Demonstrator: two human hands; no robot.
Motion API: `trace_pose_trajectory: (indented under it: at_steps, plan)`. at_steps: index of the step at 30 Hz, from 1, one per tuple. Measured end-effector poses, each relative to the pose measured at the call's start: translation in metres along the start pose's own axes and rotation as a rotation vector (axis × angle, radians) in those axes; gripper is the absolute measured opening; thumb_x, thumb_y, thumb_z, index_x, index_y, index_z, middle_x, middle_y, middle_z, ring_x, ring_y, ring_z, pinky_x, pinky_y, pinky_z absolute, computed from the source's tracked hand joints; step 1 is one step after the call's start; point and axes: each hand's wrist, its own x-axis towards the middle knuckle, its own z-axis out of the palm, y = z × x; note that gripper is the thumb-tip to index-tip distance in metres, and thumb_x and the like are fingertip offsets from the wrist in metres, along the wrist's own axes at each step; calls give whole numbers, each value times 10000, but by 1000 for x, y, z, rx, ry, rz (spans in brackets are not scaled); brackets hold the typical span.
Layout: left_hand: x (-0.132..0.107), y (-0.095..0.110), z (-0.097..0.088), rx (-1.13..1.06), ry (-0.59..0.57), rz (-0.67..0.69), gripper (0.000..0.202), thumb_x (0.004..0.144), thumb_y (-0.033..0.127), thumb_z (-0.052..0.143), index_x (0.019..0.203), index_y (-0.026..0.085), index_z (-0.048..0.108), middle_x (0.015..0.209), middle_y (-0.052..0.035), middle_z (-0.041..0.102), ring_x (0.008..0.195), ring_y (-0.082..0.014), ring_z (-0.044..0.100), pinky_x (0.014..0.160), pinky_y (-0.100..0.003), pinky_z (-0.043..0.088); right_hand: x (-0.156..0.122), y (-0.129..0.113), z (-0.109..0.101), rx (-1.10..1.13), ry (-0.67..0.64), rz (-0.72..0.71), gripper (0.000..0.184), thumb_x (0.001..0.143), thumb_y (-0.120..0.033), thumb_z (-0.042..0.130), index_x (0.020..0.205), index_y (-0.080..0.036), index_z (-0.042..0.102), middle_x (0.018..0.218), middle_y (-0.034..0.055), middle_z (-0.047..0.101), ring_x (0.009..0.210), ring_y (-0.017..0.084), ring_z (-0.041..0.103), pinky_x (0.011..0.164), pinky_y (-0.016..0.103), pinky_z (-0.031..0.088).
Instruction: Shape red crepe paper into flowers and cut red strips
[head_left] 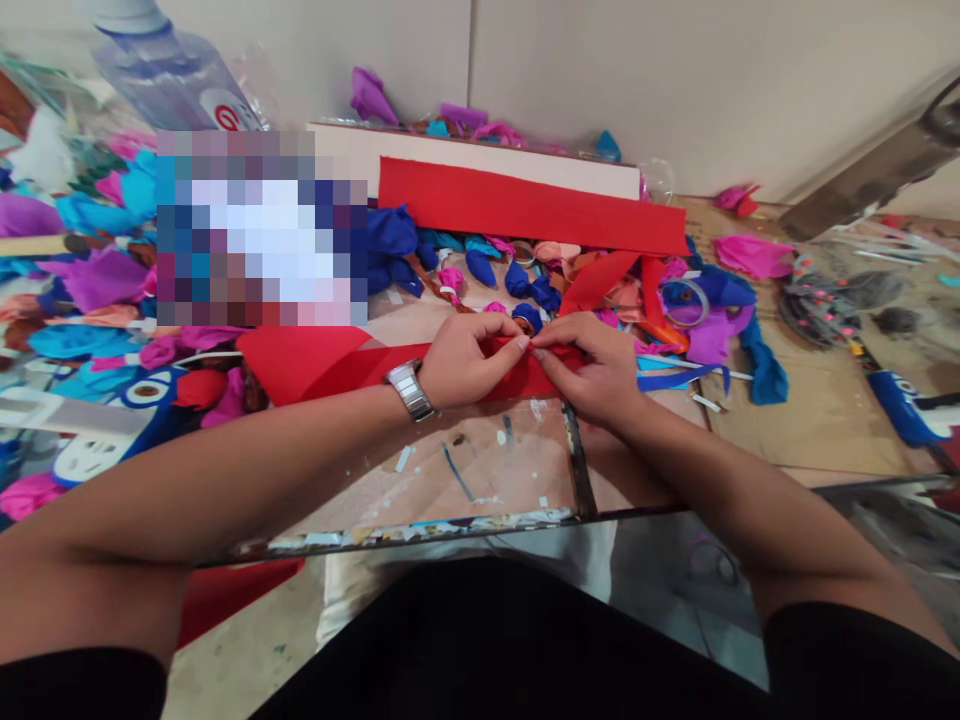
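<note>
A long red fabric strip (352, 368) lies across the table under both hands, its left end spread wide. My left hand (476, 360), with a metal watch (410, 390) on the wrist, pinches the strip's upper part between thumb and fingers. Fingertip to fingertip with it, my right hand (589, 362) pinches the same spot. What exactly sits between the fingertips is too small to make out. Just beyond the hands are small dark blue cloth pieces (544, 292) and a second, flat red strip (525, 205).
Heaps of coloured cloth scraps (97, 270) cover the table's left side. A clear plastic bottle (176, 70) stands at the back left. To the right are a tape roll (684, 302), cardboard (817, 420) and a blue-and-white packet (907, 405). The table's front edge (450, 530) is worn.
</note>
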Motion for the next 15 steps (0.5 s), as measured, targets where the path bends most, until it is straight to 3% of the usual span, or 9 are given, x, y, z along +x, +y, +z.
trace_pose_trajectory:
  at_steps: [15]
  plan:
    - [0,0,1,18,27,7,234,967,375,659,900,177,765,863,-43,791,766,-166,700,762,-302,541,2,-1,0,-87,2,5,78,969,-322,725,1019,-278,766,990,52,832,921,254,777,900,454,611]
